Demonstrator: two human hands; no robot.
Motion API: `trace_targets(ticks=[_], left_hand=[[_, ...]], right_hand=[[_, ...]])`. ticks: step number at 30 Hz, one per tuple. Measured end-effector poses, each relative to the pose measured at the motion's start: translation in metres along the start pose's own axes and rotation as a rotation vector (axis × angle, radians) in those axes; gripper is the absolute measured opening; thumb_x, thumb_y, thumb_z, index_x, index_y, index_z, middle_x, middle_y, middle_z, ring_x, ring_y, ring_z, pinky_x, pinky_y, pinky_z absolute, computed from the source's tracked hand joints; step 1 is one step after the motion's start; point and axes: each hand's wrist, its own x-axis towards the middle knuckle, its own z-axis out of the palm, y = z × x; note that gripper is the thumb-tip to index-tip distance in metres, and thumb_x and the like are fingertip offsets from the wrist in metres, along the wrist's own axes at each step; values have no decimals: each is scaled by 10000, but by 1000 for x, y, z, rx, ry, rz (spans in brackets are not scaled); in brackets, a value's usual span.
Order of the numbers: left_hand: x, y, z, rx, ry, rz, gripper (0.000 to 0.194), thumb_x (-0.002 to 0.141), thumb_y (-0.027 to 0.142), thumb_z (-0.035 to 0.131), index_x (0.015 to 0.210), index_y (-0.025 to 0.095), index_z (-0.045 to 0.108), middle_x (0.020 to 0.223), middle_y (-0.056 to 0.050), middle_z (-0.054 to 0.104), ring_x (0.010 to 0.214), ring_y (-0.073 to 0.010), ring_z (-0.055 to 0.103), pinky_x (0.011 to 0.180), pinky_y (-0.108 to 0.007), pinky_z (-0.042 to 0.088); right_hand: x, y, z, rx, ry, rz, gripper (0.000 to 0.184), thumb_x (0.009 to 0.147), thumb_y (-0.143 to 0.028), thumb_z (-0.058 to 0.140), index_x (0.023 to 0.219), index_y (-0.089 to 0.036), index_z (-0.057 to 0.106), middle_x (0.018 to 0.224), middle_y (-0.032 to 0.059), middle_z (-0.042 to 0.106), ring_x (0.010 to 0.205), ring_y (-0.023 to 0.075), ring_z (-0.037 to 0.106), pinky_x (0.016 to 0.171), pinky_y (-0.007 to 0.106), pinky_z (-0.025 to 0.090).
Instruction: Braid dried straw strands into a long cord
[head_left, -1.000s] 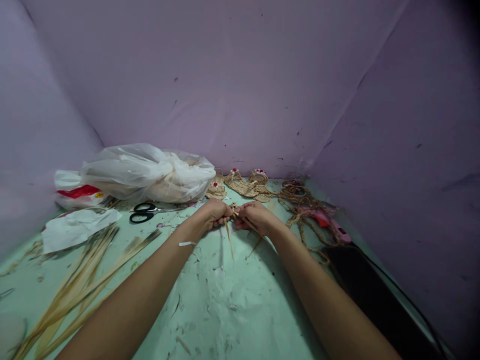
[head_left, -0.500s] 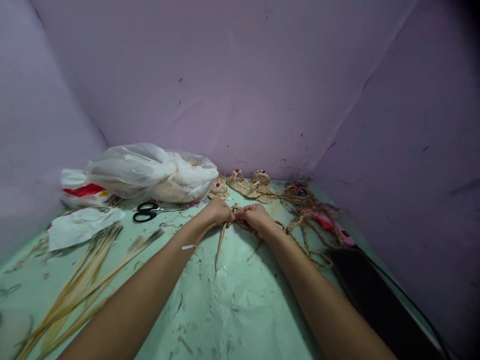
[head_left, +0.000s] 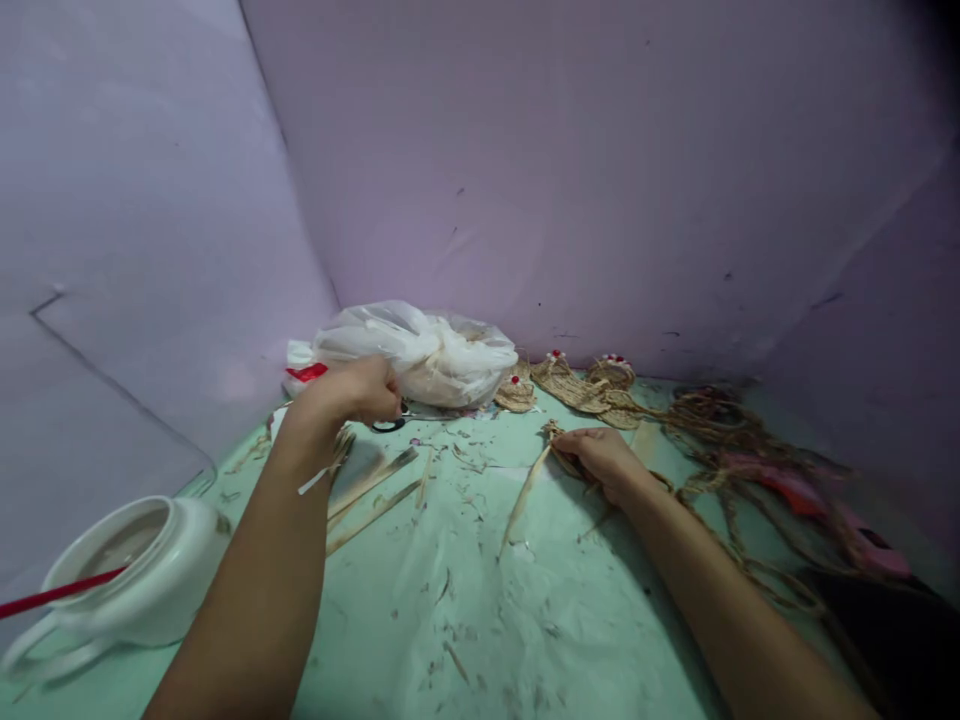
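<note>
Between the thumb and fingers of my right hand (head_left: 600, 458) is the end of a braid of dry plant fibre (head_left: 553, 432). A loose pale strip (head_left: 523, 503) hangs from it onto the table. My left hand (head_left: 369, 388) is raised in front of the plastic bag, its fingers curled; anything inside them is hidden. Just below it show the black handles of scissors (head_left: 390, 426), mostly covered. Dry leaf strips (head_left: 373, 517) lie beside my left forearm, which hides part of them.
A white pot (head_left: 184, 565) with a red stick (head_left: 64, 592) stands at the left. Behind are a knotted plastic bag (head_left: 469, 365) and woven slippers (head_left: 570, 388) with red beads. Braided cord (head_left: 731, 510) and a pink object (head_left: 874, 550) lie right. Purple walls (head_left: 562, 200) enclose the table.
My left hand has let go of the braid and moved left, towards the bag and scissors. The view has turned left, bringing in the pot. My right hand still holds the braid.
</note>
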Motion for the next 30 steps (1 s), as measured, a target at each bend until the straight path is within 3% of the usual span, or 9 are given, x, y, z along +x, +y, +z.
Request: trace_targets(ticks=[2,5,9,13,16,21,25,27,30], left_hand=[[5,-6,10,80,-117,-9,113,539,143,546,617,154,627,530,-17,566,492,-136,496,474,-232,355],[6,8,30,208,-224,59,81,502,162,555,561,152,610,561,-59,600,505,-172,527,479,-258,374],[-5,35,53,452,-242,69,109,424,87,517,508,127,573,612,-122,622,503,-200,543,480,-274,385],[-13,31,62,480,-251,90,102,432,85,491,499,123,558,595,-132,611,510,-212,542,466,-276,379],[-18,28,53,301,-270,161,37,476,115,501,466,140,527,491,-65,558,462,-163,504,441,-241,354],[-16,69,37,-535,-426,381,126,620,237,525,533,145,528,480,9,519,405,-72,442,391,-172,311],[13,116,67,-882,-382,230,128,605,227,570,536,129,527,478,2,525,350,-58,405,322,-169,232],[30,130,92,-846,-368,89,168,633,196,531,483,121,512,392,12,454,309,-47,340,314,-173,194],[45,137,123,-835,-224,-27,194,635,143,512,445,136,471,331,26,391,294,-51,314,328,-184,207]], right_hand=[[0,0,0,6,1,1,139,546,-221,578,460,-139,505,315,-67,344,311,48,255,340,202,174],[0,1,-1,5,-12,-6,132,555,-228,575,480,-132,524,313,-68,337,311,46,252,337,199,164],[1,2,-1,15,-23,-27,166,553,-224,577,441,-139,490,308,-68,322,308,42,243,337,197,156],[2,2,-1,7,-30,-10,179,551,-218,574,419,-143,478,304,-62,334,307,41,228,337,202,154],[3,4,-1,3,-35,-31,173,545,-218,572,420,-146,477,309,-62,343,313,46,239,341,202,162],[3,4,-3,4,-46,-88,166,549,-223,555,416,-147,492,314,-60,336,321,56,255,342,206,166],[-2,-1,-4,38,-39,-109,139,549,-175,529,415,-138,520,340,-49,382,333,54,262,346,204,174],[-1,-2,-4,64,-38,-110,127,542,-148,522,415,-138,525,363,-43,409,347,55,276,353,202,191],[3,1,-3,76,-24,-110,119,523,-128,529,406,-144,514,367,-46,398,365,58,292,361,197,207]])
